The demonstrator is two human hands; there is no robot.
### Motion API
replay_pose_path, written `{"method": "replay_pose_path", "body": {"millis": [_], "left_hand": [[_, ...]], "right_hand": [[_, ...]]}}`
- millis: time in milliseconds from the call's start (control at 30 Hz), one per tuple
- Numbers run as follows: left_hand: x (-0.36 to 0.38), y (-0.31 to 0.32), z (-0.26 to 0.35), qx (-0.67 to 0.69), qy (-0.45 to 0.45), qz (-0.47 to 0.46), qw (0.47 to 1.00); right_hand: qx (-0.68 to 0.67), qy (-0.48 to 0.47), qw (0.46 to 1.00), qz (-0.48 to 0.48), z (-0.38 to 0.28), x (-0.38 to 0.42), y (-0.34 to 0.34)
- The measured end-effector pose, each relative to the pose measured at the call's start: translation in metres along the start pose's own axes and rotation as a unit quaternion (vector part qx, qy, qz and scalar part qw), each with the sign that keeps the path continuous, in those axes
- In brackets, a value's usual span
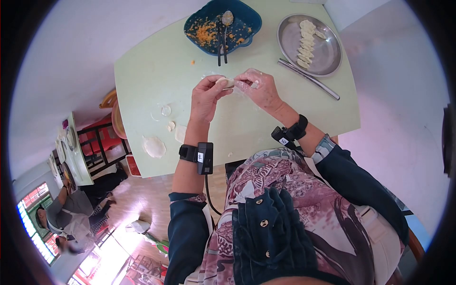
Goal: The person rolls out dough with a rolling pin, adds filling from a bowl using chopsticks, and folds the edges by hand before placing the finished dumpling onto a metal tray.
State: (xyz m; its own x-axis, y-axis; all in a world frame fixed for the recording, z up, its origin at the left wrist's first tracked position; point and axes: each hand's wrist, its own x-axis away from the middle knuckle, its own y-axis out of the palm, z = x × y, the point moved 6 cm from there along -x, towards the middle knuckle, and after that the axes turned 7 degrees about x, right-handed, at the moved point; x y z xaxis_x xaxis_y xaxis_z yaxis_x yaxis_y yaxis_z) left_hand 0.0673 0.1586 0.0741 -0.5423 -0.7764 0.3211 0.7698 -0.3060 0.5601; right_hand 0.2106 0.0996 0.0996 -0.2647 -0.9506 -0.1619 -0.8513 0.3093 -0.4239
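Observation:
Between my two hands, over the middle of the pale green table [266, 121], is a small white dumpling [228, 83]. My left hand [207, 96] grips its left side with thumb and fingers. On its right edge, the fingertips of my right hand [259, 89] are pinched, and flour dusts that hand. Beyond my hands sits a dark blue bowl [249, 23] with orange filling [205, 34], a spoon [227, 19] and dark chopsticks [219, 47]. A round metal tray [327, 59] at the back right carries a row of folded dumplings [306, 45].
A metal rolling pin [311, 80] lies beside the tray. Left of my forearm are a flat dough wrapper [154, 147], small dough pieces [171, 126] and a clear round piece [166, 110]. Another person [71, 213] is at a table [78, 152] far left.

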Motion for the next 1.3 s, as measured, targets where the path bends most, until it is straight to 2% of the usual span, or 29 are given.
{"method": "replay_pose_path", "body": {"millis": [100,167,267,300,367,400,567,800,867,1000,1067,1100,1167,1300], "left_hand": [[-0.001,0.004,0.001,-0.043,0.001,-0.001,0.999],[-0.004,0.004,-0.001,-0.076,-0.008,-0.003,0.997],[-0.005,0.005,-0.005,-0.106,-0.019,-0.01,0.994],[-0.006,0.005,-0.005,-0.103,-0.022,-0.015,0.994],[-0.005,0.004,-0.004,-0.09,-0.025,-0.009,0.996],[-0.005,0.002,-0.003,-0.077,-0.029,-0.003,0.997],[-0.009,-0.001,-0.009,-0.03,-0.029,0.003,0.999],[-0.008,0.0,-0.008,-0.048,-0.036,0.007,0.998],[-0.009,0.0,-0.008,-0.044,-0.036,0.007,0.998],[-0.01,0.0,-0.011,-0.035,-0.033,0.003,0.999],[-0.009,0.0,-0.012,-0.037,-0.038,0.003,0.999],[-0.009,-0.001,-0.012,-0.039,-0.043,0.003,0.998],[-0.008,-0.001,-0.013,-0.039,-0.053,-0.001,0.998],[-0.006,0.0,-0.016,-0.013,-0.074,-0.006,0.997]], "right_hand": [[0.02,-0.054,0.998,0.014,-0.006,0.0,-0.005],[0.138,-0.157,0.978,0.028,-0.015,0.0,-0.005],[0.184,-0.209,0.959,0.052,-0.021,0.0,-0.006],[0.184,-0.209,0.959,0.052,-0.019,0.0,-0.006],[0.058,-0.075,0.995,-0.024,0.004,-0.005,0.0],[0.058,-0.075,0.995,-0.024,0.002,-0.006,0.001],[-0.054,0.082,0.992,-0.072,0.019,-0.006,0.005],[-0.033,0.059,0.995,-0.074,0.016,-0.008,0.007],[-0.062,0.116,0.989,-0.071,0.023,-0.008,0.01],[-0.077,0.138,0.983,-0.088,0.022,-0.009,0.01],[-0.028,0.078,0.993,-0.079,0.013,-0.011,0.006],[-0.028,0.078,0.993,-0.08,0.014,-0.011,0.009],[-0.003,0.002,0.998,-0.063,0.011,-0.01,0.009],[0.023,-0.018,0.997,-0.076,0.009,-0.011,0.004]]}}
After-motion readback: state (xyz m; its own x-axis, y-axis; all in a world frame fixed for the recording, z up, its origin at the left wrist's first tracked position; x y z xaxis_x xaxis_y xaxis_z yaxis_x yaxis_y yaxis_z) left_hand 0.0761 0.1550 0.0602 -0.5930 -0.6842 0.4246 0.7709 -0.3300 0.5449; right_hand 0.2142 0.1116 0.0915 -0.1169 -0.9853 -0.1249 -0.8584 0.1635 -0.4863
